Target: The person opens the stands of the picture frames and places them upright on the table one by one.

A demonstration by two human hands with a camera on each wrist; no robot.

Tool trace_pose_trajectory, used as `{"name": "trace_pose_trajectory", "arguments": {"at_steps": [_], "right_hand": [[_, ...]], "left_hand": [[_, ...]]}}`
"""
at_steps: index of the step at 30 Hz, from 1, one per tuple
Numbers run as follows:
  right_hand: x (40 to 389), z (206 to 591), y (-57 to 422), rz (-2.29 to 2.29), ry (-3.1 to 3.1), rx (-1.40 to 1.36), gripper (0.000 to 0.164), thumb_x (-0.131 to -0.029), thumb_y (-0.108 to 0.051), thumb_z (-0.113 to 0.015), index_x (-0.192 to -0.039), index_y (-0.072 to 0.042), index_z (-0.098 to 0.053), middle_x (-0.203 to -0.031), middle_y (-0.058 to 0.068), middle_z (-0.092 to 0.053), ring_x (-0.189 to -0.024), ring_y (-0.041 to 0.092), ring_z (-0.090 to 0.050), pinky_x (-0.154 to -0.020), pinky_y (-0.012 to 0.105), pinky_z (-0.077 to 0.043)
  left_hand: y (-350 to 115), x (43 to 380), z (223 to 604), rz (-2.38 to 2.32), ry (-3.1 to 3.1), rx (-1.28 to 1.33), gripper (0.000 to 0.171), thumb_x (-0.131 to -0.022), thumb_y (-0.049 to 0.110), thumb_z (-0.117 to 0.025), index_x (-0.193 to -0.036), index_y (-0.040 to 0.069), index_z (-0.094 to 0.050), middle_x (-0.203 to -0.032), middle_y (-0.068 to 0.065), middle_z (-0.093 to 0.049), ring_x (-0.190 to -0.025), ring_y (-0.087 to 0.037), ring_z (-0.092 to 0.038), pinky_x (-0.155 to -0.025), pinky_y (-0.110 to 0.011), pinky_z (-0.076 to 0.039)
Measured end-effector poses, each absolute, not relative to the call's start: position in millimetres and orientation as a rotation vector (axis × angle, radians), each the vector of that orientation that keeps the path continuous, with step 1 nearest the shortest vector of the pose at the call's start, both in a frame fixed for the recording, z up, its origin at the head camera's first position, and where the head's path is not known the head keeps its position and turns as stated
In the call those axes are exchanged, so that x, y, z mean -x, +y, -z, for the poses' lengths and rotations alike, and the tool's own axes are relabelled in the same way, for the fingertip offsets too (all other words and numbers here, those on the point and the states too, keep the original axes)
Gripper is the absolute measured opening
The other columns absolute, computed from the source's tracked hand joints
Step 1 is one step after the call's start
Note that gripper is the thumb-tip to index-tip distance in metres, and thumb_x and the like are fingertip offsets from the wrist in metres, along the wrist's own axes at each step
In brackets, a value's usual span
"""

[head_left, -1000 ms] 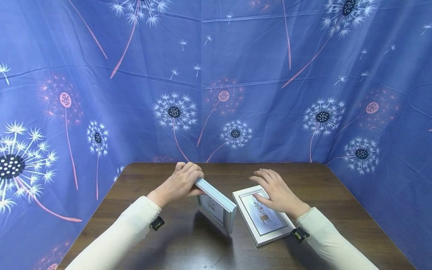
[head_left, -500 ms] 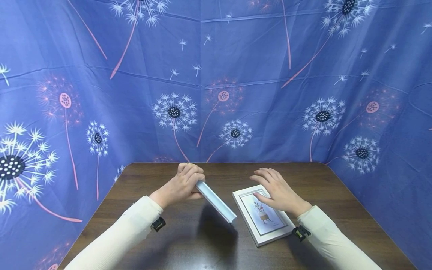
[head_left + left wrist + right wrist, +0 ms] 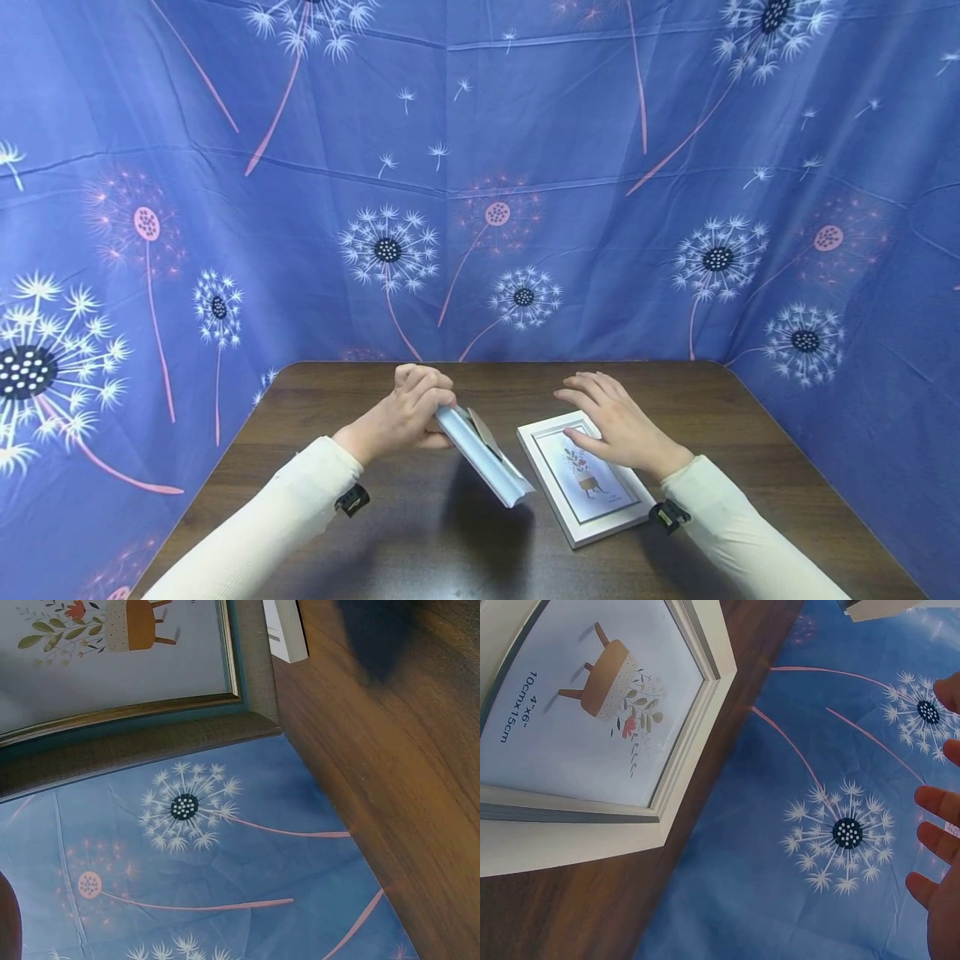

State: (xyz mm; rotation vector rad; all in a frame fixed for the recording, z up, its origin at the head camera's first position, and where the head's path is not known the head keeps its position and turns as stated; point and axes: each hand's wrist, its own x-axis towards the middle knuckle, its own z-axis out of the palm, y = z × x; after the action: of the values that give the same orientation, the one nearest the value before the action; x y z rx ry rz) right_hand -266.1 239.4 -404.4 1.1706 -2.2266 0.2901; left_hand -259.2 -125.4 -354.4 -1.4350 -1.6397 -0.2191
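Note:
In the head view my left hand (image 3: 405, 412) grips a picture frame (image 3: 474, 458) by its far left end. The frame is tilted above the table with its pale blue edge up, and a brown stand flap (image 3: 483, 432) juts from its back. Its front, with a potted-plant picture (image 3: 127, 637), fills the top left of the left wrist view. On the table to the right lies a white picture frame (image 3: 546, 482), face up. My right hand (image 3: 618, 429) hovers over its upper right part, fingers spread and relaxed; the same fingers (image 3: 937, 802) hold nothing in the right wrist view.
The brown wooden table (image 3: 337, 533) has rounded far corners. A blue dandelion-print cloth (image 3: 585, 250) hangs behind it and along both sides. Each wrist wears a small black device (image 3: 351, 500).
The frame in my left hand has turned: its picture side showed first, then mostly its edge, and now the back flap shows. My right hand and the white frame have stayed put.

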Motion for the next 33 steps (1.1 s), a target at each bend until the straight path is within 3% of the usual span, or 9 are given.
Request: {"name": "trace_pose_trajectory", "arguments": {"at_steps": [18, 33], "right_hand": [[272, 407, 238, -0.279, -2.224, -1.218, 0.051, -0.087, -0.035, -0.064, -0.130, -0.008, -0.058, -0.130, 0.016, -0.055, -0.122, 0.037, -0.048, -0.102, 0.057, -0.032], [290, 411, 232, -0.220, -2.220, -1.295, 0.059, -0.081, -0.032, -0.073, -0.132, -0.010, -0.056, -0.132, 0.016, -0.054, -0.121, 0.037, -0.048, -0.101, 0.056, -0.034]], "left_hand": [[-123, 259, 356, 0.246, -1.596, 1.449, 0.061, -0.061, 0.037, -0.083, -0.100, 0.005, -0.048, -0.100, -0.007, -0.052, -0.094, -0.026, -0.047, -0.081, -0.043, -0.031], [-121, 260, 357, 0.234, -1.578, 1.447, 0.069, -0.053, 0.037, -0.088, -0.100, 0.006, -0.048, -0.100, -0.006, -0.053, -0.095, -0.025, -0.048, -0.082, -0.042, -0.030]]}}
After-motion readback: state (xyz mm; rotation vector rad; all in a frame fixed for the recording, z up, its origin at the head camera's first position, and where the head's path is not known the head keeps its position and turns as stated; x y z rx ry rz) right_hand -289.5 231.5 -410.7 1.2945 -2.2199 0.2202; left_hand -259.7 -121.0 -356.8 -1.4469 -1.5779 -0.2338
